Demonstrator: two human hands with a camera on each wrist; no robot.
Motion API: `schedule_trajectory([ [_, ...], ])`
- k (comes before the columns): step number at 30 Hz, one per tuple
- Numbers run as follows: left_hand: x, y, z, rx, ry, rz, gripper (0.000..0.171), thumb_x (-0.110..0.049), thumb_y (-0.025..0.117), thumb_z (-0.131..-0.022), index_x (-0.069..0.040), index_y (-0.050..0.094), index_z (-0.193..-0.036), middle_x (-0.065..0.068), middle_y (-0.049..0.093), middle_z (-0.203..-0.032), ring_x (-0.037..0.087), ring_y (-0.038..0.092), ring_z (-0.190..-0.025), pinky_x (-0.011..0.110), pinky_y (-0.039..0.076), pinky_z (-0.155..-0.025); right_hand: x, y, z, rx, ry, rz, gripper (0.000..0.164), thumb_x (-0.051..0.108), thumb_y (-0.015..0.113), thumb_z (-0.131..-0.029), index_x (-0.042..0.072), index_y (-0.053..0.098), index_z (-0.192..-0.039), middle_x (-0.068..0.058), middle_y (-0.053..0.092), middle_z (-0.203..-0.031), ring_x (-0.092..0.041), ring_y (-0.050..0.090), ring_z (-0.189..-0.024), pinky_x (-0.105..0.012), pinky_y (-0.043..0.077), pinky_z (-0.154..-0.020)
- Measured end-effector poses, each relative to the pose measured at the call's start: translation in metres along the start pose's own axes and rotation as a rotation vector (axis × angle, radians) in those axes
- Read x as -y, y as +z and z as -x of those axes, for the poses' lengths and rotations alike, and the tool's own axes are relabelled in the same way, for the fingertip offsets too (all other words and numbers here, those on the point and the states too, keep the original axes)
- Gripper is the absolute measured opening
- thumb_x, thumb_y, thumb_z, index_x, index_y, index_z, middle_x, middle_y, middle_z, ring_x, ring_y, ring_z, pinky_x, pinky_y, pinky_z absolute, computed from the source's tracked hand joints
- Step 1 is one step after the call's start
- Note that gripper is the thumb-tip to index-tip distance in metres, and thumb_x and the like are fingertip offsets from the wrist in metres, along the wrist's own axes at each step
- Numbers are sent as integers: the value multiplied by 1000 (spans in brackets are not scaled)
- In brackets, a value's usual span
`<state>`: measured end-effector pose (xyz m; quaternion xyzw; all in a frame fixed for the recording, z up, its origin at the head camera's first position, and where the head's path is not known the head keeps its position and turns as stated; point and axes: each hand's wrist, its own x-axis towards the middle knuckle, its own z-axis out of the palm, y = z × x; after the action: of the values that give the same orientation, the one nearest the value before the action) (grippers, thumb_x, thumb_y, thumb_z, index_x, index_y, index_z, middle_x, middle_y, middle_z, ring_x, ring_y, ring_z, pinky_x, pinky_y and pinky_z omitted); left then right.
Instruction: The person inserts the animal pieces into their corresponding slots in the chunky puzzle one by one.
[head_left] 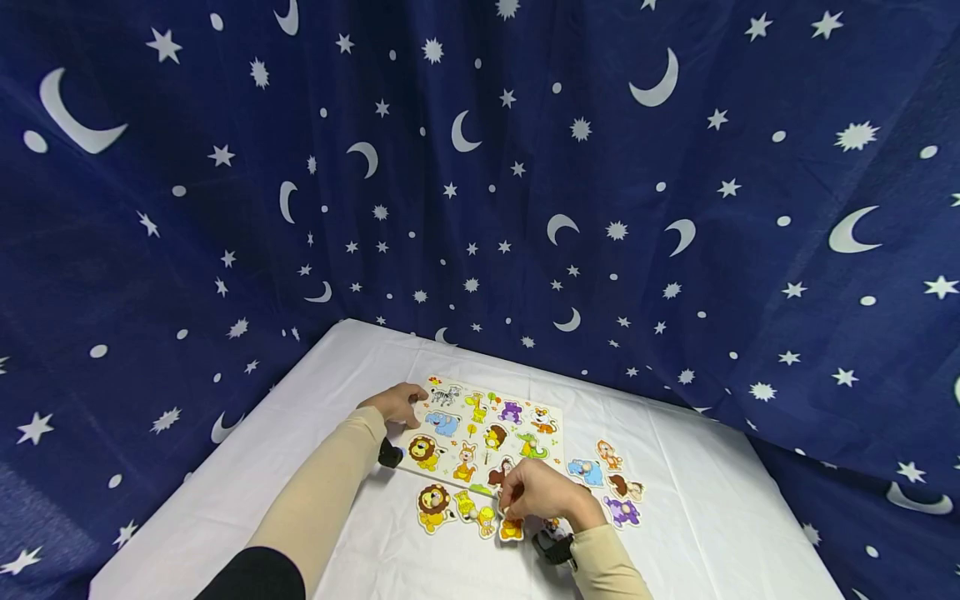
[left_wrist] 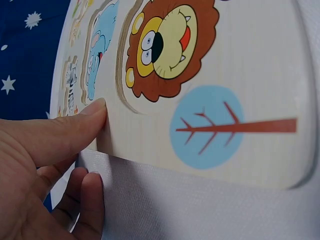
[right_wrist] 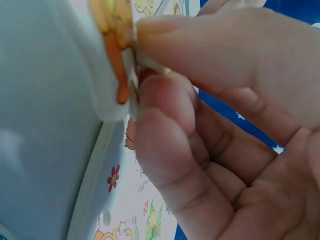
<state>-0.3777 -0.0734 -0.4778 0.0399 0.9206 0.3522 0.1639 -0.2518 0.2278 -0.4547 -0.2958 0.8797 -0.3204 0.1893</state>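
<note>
A wooden animal puzzle board (head_left: 442,454) lies on the white cloth, with pictured recesses for a lion, elephant, zebra and others. At its left edge, my left hand (head_left: 397,403) grips the board. In the left wrist view, the thumb of that hand (left_wrist: 55,145) rests on the board's face, while the other fingers bend beside and below the edge. By the board's front edge, my right hand (head_left: 543,492) pinches an orange-yellow animal puzzle piece (head_left: 512,530) between thumb and fingers. That piece (right_wrist: 116,45) shows close up in the right wrist view, blurred and partly cut off; its animal is unclear.
Left of the right hand lie a lion piece (head_left: 432,508) and a yellow giraffe piece (head_left: 467,506). On the right are a blue elephant piece (head_left: 585,472), a monkey piece (head_left: 609,455), a brown piece (head_left: 626,487) and a purple piece (head_left: 622,512). A starry blue curtain (head_left: 510,208) surrounds the table.
</note>
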Motion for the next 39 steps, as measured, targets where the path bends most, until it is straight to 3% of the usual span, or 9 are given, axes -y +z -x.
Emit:
schedule_trajectory([
  [18,0,0,2,-11,16,28,60,-3,81,-79,-10,60,-135,17,56,-140,32,50,-132,48,37,-117,0,4,-8,-39,-20,-124,8,-12,73,-76,-4,73,-79,-15,71,-76,-6,64,-61,-22,56,-57],
  [30,2,2,3,-28,17,-10,59,-5,82,-78,-11,61,-134,16,56,-140,32,49,-134,48,37,-116,1,7,-12,-68,-32,-101,9,-10,74,-75,-2,74,-77,-10,73,-72,-7,64,-59,-23,56,-55],
  [35,1,2,4,-30,16,-1,58,-5,81,-79,-11,61,-133,16,56,-140,32,50,-134,49,37,-116,1,8,-14,-87,-39,-98,10,-10,74,-76,0,74,-77,-2,73,-71,-6,63,-58,-22,55,-54],
  [39,1,2,3,-33,11,17,58,-4,81,-79,-10,61,-133,16,57,-140,32,51,-132,48,37,-116,1,9,-16,-100,-43,-98,11,-11,74,-75,0,75,-77,-5,73,-71,-5,62,-57,-20,54,-54],
])
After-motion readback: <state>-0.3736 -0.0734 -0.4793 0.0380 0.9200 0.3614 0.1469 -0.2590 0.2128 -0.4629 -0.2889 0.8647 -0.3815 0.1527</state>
